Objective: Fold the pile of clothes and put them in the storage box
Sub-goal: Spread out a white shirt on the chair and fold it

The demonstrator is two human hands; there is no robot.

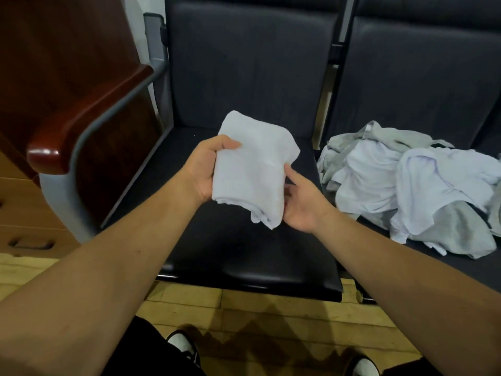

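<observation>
A folded white garment (252, 169) is held in the air above the left black seat (244, 256). My left hand (207, 169) grips its left edge, thumb on top. My right hand (301, 202) supports its lower right side from beneath, fingers under the cloth and partly hidden. A loose pile of white and grey clothes (406, 185) lies crumpled on the right black seat (461, 270). No storage box is in view.
A red-brown wooden armrest (89, 115) on a grey metal frame stands left of the seat. Wooden drawers (24, 218) sit at the far left. Wooden floor (244, 316) and my shoes (184, 346) show below the seat's front edge.
</observation>
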